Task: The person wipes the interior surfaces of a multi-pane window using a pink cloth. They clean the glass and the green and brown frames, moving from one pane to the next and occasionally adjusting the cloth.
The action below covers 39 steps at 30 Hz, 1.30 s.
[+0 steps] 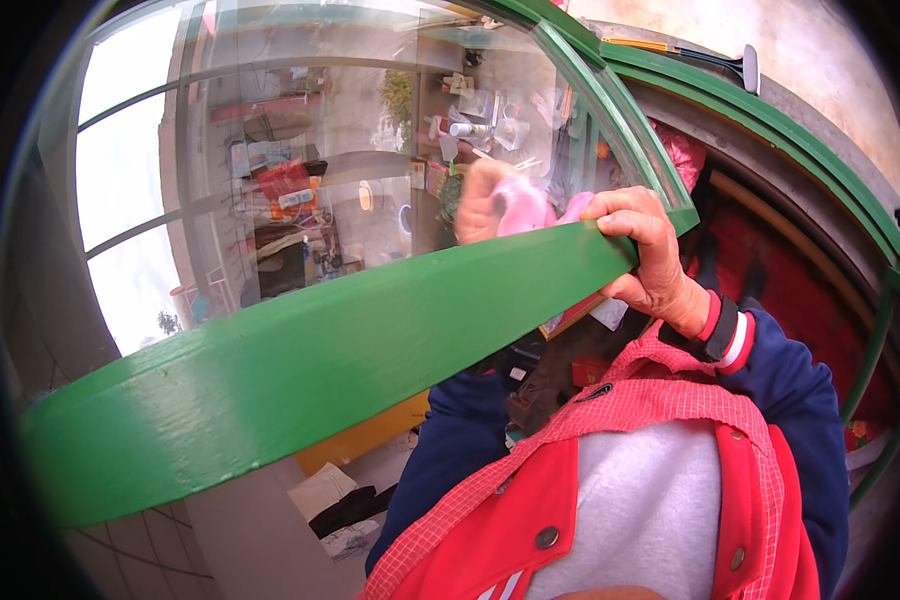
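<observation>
My right hand (641,247) grips the end of a wide green-painted window sash rail (330,349), thumb below and fingers over the top edge. A dark band circles that wrist over a red and white cuff. My left arm passes behind the rail. Beyond it my left hand (478,201), blurred, holds a pink cloth (521,204) close to the window glass (345,172). Part of the pink cloth reaches towards my right fingers. The rail hides my left wrist.
A squeegee-like tool with an orange and black handle (679,51) lies on the ledge beyond the green window frame (765,86). Reflections and cluttered household items (285,180) show in the glass. A pale folded cloth (321,489) lies below the rail.
</observation>
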Available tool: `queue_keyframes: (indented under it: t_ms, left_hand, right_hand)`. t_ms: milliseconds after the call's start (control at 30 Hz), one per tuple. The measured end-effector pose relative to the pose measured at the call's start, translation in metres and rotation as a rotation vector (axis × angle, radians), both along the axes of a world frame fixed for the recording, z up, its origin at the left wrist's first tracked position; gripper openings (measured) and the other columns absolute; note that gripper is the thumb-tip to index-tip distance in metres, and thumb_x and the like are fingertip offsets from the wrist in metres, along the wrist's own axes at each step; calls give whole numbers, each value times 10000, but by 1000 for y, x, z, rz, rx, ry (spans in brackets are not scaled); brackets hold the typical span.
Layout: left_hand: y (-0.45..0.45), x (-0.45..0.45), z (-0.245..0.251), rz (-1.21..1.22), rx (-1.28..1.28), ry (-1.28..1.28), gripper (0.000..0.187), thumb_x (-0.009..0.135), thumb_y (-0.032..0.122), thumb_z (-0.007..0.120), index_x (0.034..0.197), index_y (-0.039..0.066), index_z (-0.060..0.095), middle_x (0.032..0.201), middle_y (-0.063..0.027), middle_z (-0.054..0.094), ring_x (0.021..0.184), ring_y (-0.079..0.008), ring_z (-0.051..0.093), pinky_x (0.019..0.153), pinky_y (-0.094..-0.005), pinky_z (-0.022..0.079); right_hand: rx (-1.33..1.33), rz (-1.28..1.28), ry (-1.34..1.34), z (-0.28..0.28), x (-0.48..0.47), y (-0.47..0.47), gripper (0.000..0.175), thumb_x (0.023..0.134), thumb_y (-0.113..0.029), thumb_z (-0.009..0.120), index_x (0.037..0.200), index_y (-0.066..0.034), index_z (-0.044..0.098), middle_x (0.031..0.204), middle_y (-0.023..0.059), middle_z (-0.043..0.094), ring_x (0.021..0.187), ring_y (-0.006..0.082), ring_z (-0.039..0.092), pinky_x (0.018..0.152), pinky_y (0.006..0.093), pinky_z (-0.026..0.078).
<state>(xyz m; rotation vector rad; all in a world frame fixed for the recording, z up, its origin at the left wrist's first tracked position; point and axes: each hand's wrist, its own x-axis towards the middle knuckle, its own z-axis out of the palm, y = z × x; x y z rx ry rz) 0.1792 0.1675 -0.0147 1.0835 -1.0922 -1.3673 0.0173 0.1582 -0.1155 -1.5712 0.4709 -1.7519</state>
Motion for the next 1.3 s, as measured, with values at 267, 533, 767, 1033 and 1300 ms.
queue_keyframes:
  t_ms: [267,533,767,1033,1300]
  left_hand:
    - [-4,17,-7,-83,138,122,274,871,188,652,1062,86,485,928,-70,577,826,-153,582,712,-294,502]
    - [-2,18,-28,-60,-23,70,229,874,249,620,1008,112,495,915,-8,564,794,-78,543,700,-228,460]
    - [6,11,16,47,116,204,243,894,62,624,1060,70,446,796,-46,547,685,-105,543,631,-270,491]
    - [-16,-7,-51,-8,95,-170,430,786,125,739,1107,70,458,919,-25,530,796,-101,546,643,-224,466]
    - [24,24,-37,60,114,549,191,844,157,605,977,106,477,863,-15,554,793,-100,556,633,-247,441]
  right_hand:
    - [4,22,-8,-5,1,3,556,770,-423,730,1158,-107,487,1064,113,618,900,285,585,818,390,429]
    - [6,-1,-8,-6,2,2,570,747,-442,743,1141,-110,498,1054,102,625,873,290,588,785,389,427]
    - [7,-9,-17,-6,4,3,576,745,-464,735,1136,-111,503,1036,104,629,858,290,592,780,397,431]
    - [4,-49,-11,-9,-1,-13,571,776,-493,698,1154,-106,517,1073,100,625,913,299,596,801,405,428]
    - [79,-20,20,7,-4,13,515,791,-354,722,1185,-106,503,1142,91,601,1021,298,575,850,408,409]
